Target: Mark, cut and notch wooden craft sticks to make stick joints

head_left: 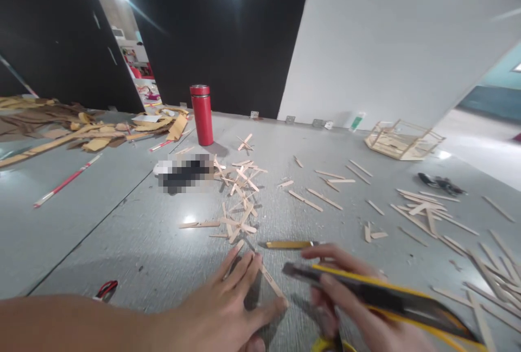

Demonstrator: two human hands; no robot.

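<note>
"Right hand (366, 322) is closed on a black-and-yellow utility knife (391, 296), yes?"

"Yes, narrow end aimed left. It's too blurred for me to tell whether the blade is out."

"And the left hand (220, 299)?"

"Spread palm down, not clasping. Fingertips and thumb pin a flat, pale wooden stick (272, 281) to the shiny grey surface (134, 243), near its two ends, just left of the knife."

"What lies ahead?"

"A slim yellow cutter (288, 244), flat, near the right hand's fingers. Farther off and left, a loose heap of pale wooden pieces (240, 227), some crossed."

"Behind that?"

"An upright red cylindrical bottle (202, 119); well to the right, an open wooden-stick frame (391, 148)."
</note>
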